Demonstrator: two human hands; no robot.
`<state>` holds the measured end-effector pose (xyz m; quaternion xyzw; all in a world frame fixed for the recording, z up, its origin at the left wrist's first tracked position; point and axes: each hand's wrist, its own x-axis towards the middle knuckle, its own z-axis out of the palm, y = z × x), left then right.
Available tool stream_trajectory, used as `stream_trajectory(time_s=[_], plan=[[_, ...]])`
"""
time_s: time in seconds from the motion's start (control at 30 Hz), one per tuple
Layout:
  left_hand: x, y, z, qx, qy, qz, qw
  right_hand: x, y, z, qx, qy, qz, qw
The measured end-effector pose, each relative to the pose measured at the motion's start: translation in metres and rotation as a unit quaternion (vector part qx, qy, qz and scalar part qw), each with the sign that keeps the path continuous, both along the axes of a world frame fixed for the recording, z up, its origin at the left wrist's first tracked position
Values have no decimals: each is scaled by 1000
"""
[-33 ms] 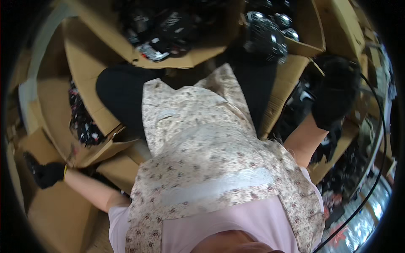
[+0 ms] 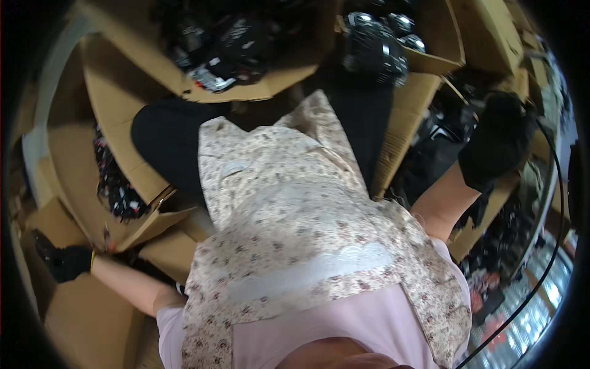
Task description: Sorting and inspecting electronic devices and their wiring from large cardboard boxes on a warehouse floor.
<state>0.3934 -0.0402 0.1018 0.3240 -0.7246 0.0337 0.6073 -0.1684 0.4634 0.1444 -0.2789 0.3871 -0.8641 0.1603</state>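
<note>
My left hand (image 2: pixel 72 263), in a black glove with a yellow cuff edge, reaches out to the far left beside an open cardboard box (image 2: pixel 92 313). A dark shape juts up from it; I cannot tell whether this is its fingers or a held thing. My right hand (image 2: pixel 499 144), also black-gloved, is at the right over a cardboard box holding black pieces (image 2: pixel 433 147). Its fingers merge with the dark background, so a grip cannot be made out. Glossy black rounded parts (image 2: pixel 376 49) lie near my right leg, by a box at the top right.
A large cardboard box with black packaged pieces (image 2: pixel 236 46) stands ahead. Another box at the left holds small dark parts (image 2: pixel 117 184). A black cable (image 2: pixel 544 270) curves down the right side. My patterned apron (image 2: pixel 295 203) covers my lap between the boxes.
The whole view has shifted a little to the left. My right hand is slightly farther right and outward; my left hand remains stretched out at the left.
</note>
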Motion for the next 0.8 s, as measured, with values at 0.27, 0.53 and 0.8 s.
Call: stream_trajectory(time_s=[0.27, 0.53, 0.8], plan=[[166, -124, -78, 156, -325, 172, 917, 34, 128, 30, 241, 335, -801, 435], [61, -96, -124, 271, -401, 184, 855, 35, 72, 61, 118, 556, -800, 189], [-47, -78, -52, 235, -180, 59, 953, -10, -31, 46, 102, 554, -710, 423]])
